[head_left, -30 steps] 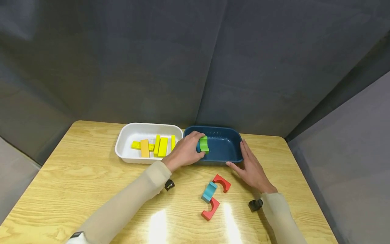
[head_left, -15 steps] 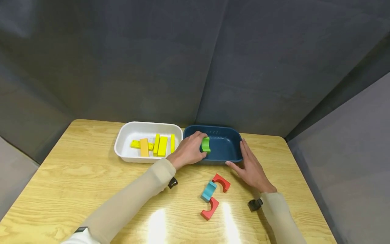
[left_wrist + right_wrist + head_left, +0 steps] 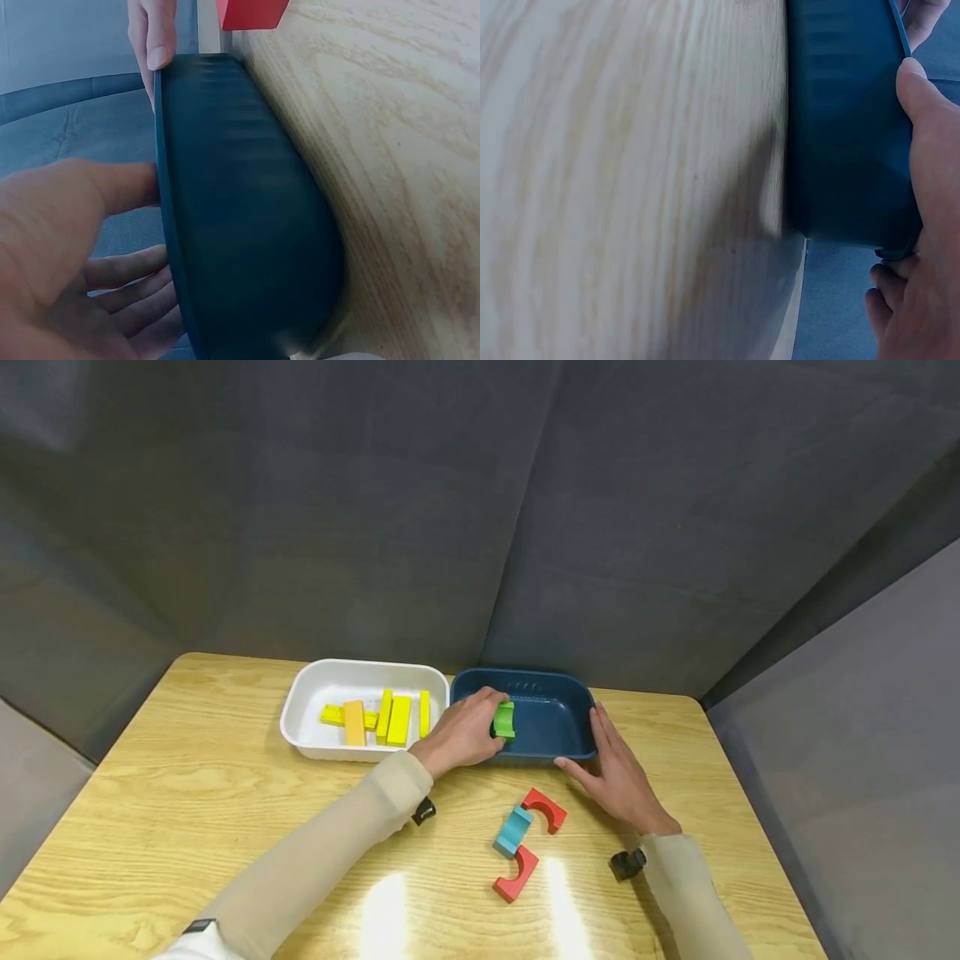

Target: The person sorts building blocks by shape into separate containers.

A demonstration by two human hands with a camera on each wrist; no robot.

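Observation:
My left hand [image 3: 468, 727] reaches into the dark blue bin [image 3: 555, 758] at its left end. Finger and thumb pinch the ends of a green block with a curved hollow [image 3: 504, 721]. In the left wrist view the same hand [image 3: 82, 255] goes over the bin's rim [image 3: 166, 202], and the wall hides the block. Straight fingers of my right hand [image 3: 622, 772] lie along the bin's right side, with its thumb on the front rim. In the right wrist view that thumb [image 3: 915, 86] touches the rim.
A white bin [image 3: 296, 737] adjoins the blue one on the left, holding several yellow blocks [image 3: 399, 721] and an orange block [image 3: 355, 723]. On the table before the blue bin lie two red arch blocks [image 3: 551, 814] and a light blue hollowed block [image 3: 512, 832]. A grey curtain [image 3: 420, 527] hangs behind.
My left hand and the green block have shifted slightly right within the blue bin, then settled a little lower and back left. The right hand stays in place.

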